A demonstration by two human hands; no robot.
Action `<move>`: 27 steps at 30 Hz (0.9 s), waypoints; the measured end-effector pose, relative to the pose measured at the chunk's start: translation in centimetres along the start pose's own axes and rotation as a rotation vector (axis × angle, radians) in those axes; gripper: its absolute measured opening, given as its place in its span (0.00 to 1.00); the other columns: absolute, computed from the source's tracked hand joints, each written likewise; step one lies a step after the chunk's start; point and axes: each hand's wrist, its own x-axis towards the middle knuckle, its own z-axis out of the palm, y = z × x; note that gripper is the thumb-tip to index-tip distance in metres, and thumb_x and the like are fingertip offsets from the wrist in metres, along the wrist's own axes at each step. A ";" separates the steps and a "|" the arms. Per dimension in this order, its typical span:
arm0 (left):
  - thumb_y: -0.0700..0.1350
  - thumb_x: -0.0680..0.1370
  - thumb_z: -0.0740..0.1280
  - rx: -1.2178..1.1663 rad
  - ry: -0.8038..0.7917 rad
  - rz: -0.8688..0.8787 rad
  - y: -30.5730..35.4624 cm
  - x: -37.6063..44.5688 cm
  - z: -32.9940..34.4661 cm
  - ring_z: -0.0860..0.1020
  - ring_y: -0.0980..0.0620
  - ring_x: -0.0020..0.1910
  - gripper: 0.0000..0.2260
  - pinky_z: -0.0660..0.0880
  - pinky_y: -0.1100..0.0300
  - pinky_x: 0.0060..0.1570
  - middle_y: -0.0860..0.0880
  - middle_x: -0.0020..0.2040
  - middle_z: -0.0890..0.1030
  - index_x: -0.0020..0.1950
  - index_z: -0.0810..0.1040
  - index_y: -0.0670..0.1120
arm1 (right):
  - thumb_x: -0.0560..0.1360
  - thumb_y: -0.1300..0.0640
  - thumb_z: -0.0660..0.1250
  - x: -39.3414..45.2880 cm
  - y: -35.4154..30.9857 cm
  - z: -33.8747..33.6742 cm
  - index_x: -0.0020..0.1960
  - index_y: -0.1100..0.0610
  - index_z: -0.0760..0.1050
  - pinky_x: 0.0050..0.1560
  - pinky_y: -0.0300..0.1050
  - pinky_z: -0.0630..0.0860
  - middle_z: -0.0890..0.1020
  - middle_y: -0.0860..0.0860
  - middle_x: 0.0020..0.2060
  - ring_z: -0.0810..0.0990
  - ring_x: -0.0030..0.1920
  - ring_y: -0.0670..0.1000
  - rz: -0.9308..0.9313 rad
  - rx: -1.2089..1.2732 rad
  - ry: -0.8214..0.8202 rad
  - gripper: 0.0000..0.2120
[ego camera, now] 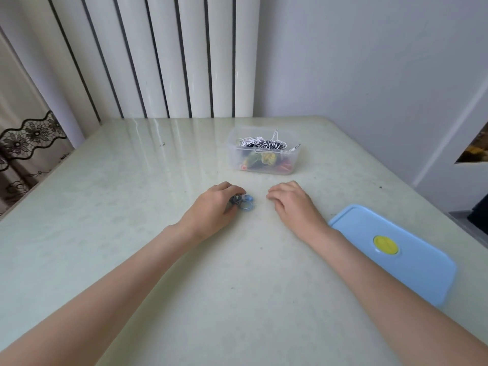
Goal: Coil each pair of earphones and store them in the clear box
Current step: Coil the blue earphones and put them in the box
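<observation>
Soft, even daylight; glare streaks the table (163, 143); wide-angle edges bend.

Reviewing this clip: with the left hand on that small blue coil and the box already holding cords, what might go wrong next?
1. The blue earphones are only pinched by the left hand; the coil may spring loose on the way.
2. The clear box looks piled high, with a white cord sticking up, so cords may snag or spill.

Bare table (132, 194) lies open toward the clear box (264, 165); seemingly nothing between.
</observation>
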 end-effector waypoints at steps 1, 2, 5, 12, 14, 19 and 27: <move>0.37 0.76 0.62 -0.012 0.019 0.013 -0.2 -0.5 -0.2 0.76 0.44 0.54 0.15 0.71 0.55 0.54 0.45 0.56 0.77 0.63 0.73 0.43 | 0.75 0.68 0.59 0.2 0.1 -0.1 0.54 0.64 0.78 0.56 0.39 0.63 0.80 0.58 0.54 0.73 0.57 0.59 0.045 0.009 0.025 0.12; 0.36 0.75 0.62 -0.015 0.039 0.015 -0.4 -0.9 -0.4 0.76 0.44 0.53 0.15 0.72 0.56 0.52 0.45 0.55 0.78 0.62 0.73 0.44 | 0.75 0.68 0.59 0.6 0.3 -0.2 0.53 0.64 0.79 0.56 0.41 0.65 0.80 0.58 0.53 0.74 0.55 0.59 0.094 0.021 0.041 0.12; 0.38 0.76 0.63 -0.009 0.098 -0.001 -1.1 -2.1 -0.7 0.72 0.45 0.47 0.14 0.66 0.60 0.46 0.48 0.54 0.79 0.62 0.73 0.46 | 0.72 0.68 0.61 1.5 0.7 -0.7 0.48 0.63 0.80 0.53 0.45 0.71 0.82 0.58 0.48 0.78 0.49 0.58 0.184 0.087 0.066 0.10; 0.44 0.74 0.67 -0.041 0.207 -0.095 -1.9 -3.2 -1.0 0.71 0.47 0.49 0.11 0.67 0.60 0.52 0.53 0.49 0.80 0.57 0.76 0.47 | 0.71 0.64 0.67 1.5 -2.7 0.5 0.44 0.60 0.80 0.36 0.28 0.69 0.80 0.49 0.33 0.74 0.28 0.40 0.179 0.350 0.056 0.04; 0.45 0.74 0.67 -0.087 0.205 -0.134 -2.0 -3.3 -1.1 0.71 0.49 0.51 0.11 0.67 0.60 0.51 0.56 0.47 0.78 0.56 0.76 0.47 | 0.70 0.64 0.69 1.7 -3.3 1.0 0.42 0.60 0.80 0.34 0.25 0.68 0.76 0.46 0.27 0.74 0.26 0.37 0.201 0.444 0.055 0.03; 0.38 0.73 0.68 -0.372 0.156 -0.133 -1.7 -3.2 -1.6 0.77 0.58 0.47 0.09 0.68 0.72 0.41 0.61 0.45 0.78 0.50 0.75 0.50 | 0.69 0.65 0.69 1.8 -4.3 1.6 0.43 0.55 0.79 0.33 0.25 0.68 0.76 0.47 0.29 0.73 0.25 0.36 0.256 0.637 0.022 0.07; 0.33 0.74 0.62 -0.570 0.374 -0.273 -2.6 -3.5 -2.9 0.76 0.60 0.51 0.12 0.71 0.68 0.50 0.58 0.50 0.78 0.50 0.75 0.48 | 0.71 0.67 0.66 1.1 -4.1 1.4 0.39 0.53 0.78 0.43 0.43 0.75 0.79 0.51 0.31 0.75 0.31 0.48 0.345 0.809 0.080 0.09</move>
